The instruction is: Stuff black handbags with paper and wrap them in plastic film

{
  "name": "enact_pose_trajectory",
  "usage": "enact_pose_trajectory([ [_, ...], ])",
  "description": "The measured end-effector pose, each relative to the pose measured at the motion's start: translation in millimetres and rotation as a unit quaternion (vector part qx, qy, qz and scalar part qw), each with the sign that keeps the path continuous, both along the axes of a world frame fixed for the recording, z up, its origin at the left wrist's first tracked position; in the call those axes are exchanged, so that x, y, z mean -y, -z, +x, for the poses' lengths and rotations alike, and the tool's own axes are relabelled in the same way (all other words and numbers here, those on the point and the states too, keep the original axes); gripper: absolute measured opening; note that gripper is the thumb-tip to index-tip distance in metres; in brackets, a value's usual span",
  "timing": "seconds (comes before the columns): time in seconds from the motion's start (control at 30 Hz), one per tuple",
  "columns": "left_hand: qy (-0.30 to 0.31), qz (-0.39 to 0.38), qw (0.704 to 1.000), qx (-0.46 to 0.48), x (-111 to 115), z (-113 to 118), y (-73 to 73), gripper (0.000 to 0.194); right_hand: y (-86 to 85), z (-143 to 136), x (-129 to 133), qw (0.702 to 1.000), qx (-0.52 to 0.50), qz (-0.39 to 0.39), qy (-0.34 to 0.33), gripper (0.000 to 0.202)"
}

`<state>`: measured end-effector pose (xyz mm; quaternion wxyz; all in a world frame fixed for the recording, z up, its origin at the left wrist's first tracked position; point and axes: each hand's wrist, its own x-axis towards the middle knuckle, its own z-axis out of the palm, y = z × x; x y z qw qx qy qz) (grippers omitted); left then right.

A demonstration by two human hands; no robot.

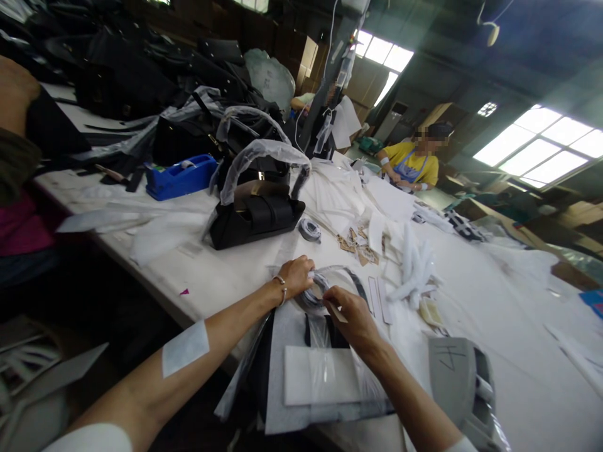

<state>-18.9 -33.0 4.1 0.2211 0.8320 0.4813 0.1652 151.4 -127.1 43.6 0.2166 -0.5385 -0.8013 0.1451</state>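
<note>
A coiled strap (309, 302), wrapped in clear film, lies between my hands at the table's near edge. My left hand (298, 276) is closed on the coil's far left side. At its right side my right hand (351, 312) is closed, with a small pale strip (337, 312) under its fingers; whether it also grips the coil I cannot tell. Just below lies a black bag (264, 370), mostly covered by a white sheet (282, 411) and a white foam pad (299, 376). A similar coil (309, 230) rests farther back.
A black handbag (264, 216) with wrapped handles stands behind my hands, beside a blue tape dispenser (181, 177). A grey tape dispenser (452, 376) sits at right. White foam rolls (414, 270) and cardboard scraps (360, 245) lie on the table. A co-worker (414, 164) works across it.
</note>
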Motion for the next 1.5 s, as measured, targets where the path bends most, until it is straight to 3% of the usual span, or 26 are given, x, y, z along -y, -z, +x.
enact_pose_trajectory([
  [0.2,0.002,0.024,1.0,-0.006,5,1,-3.4,0.023,5.5,-6,-11,0.992,0.102,0.076,0.022,0.011],
  [0.37,-0.003,0.034,0.999,-0.004,8,0,-5.1,0.023,4.9,-9,-16,0.984,0.118,0.135,0.017,0.013],
  [0.57,-0.006,0.037,0.999,0.01,9,0,-5.0,0.022,4.4,-7,-18,0.987,0.106,0.115,0.022,0.016],
  [0.7,-0.008,0.033,0.999,0.032,11,1,-6.4,0.019,7.8,-8,-26,0.974,0.129,0.183,0.024,0.015],
  [0.83,-0.008,0.018,0.998,0.064,14,2,-7.8,0.017,15.2,-10,-41,0.963,0.135,0.234,-0.008,0.014],
  [0.97,-0.009,-0.005,0.993,0.119,14,-2,-8.3,0.02,23.0,-10,-50,0.959,0.138,0.236,-0.073,0.018],
  [1.17,-0.009,-0.128,0.968,0.218,-1,-13,-9.2,0.019,31.5,-7,-52,0.951,0.134,0.274,-0.058,0.015],
  [1.23,-0.019,-0.196,0.949,0.245,-6,-13,-7.8,0.029,32.9,-5,-53,0.947,0.132,0.287,-0.054,0.022],
  [1.33,-0.004,-0.307,0.909,0.282,-12,-12,-5.6,0.047,32.1,-1,-55,0.946,0.13,0.293,-0.059,0.027],
  [1.5,0.023,-0.453,0.826,0.334,-21,-15,-1.6,0.067,25.3,-1,-50,0.95,0.116,0.284,-0.063,0.018],
])
